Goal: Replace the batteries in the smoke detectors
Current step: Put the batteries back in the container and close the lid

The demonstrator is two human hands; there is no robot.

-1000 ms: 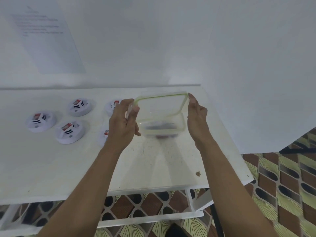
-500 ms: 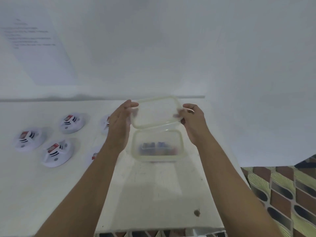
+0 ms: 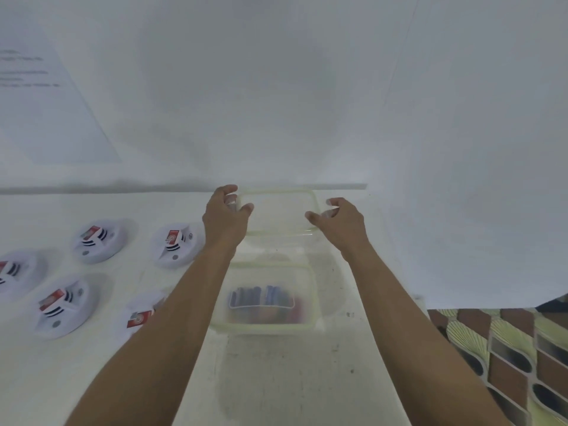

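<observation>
Lid: clear plastic lid (image 3: 278, 216) with a greenish rim, at the far side of the tabletop (image 3: 292, 379), close to the wall; whether it rests on the surface or sits just above it cannot be told
Left hand: left hand (image 3: 226, 219) at the lid's left end, fingers curled round the edge and thumb over the top, gripping it
Right hand: right hand (image 3: 341, 222) at the lid's right end, curled the same way, thumb on top and fingers outside the rim
Container: open clear food container (image 3: 264, 329) on the tabletop between the forearms, nearer the person than the lid
Batteries: batteries (image 3: 261, 298) lie side by side in the container's bottom, blurred; dark blue and red casings show
Smoke detectors: five white round smoke detectors (image 3: 100, 241) to the left of the container, each with a red and white label; the left forearm hides part of the nearest
Wall: printed paper sheet (image 3: 46, 103) at upper left, text unreadable
Floor: patterned tiles (image 3: 507, 348) at lower right
</observation>
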